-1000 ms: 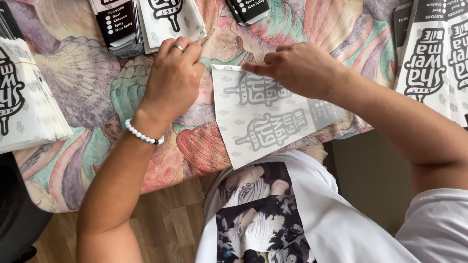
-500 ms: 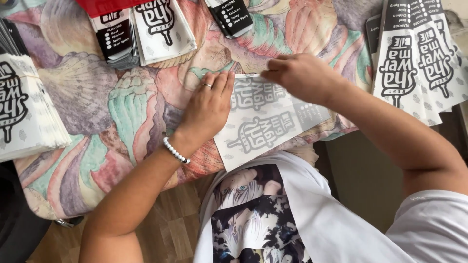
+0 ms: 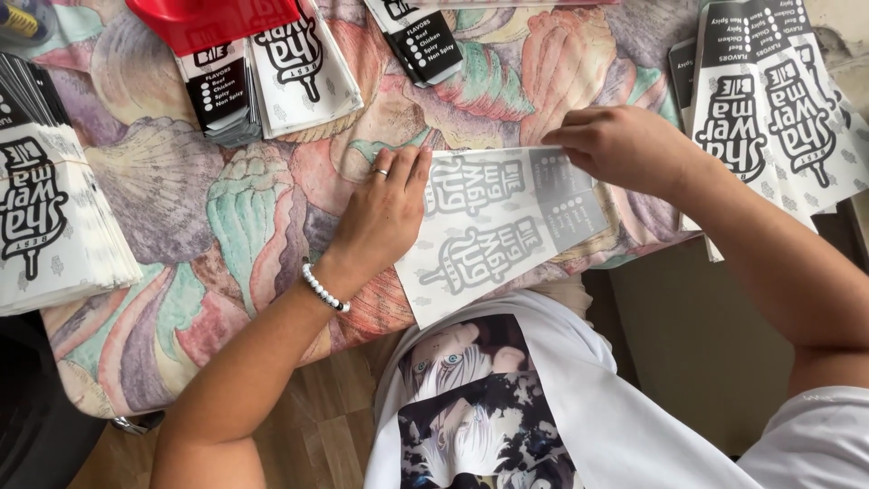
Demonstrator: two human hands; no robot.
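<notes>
A white paper wrapper sheet point(image 3: 493, 235) with grey mirrored print lies face down on the shell-patterned tablecloth point(image 3: 181, 226). My left hand point(image 3: 385, 217), with a ring and a beaded bracelet, presses flat on the sheet's left edge. My right hand point(image 3: 620, 145) pinches the sheet's upper right edge with thumb and fingers.
Stacks of printed black-and-white paper wrappers lie around: one at the left edge point(image 3: 50, 226), two at the top point(image 3: 262, 63), one at top middle point(image 3: 421, 36), a spread pile at the right point(image 3: 778, 109). A red object point(image 3: 213, 18) sits at the top. Wooden floor shows below the table edge.
My left hand slid from the upper left down and right onto the sheet's left edge. The sheet has been turned slightly; my right hand still holds its top edge.
</notes>
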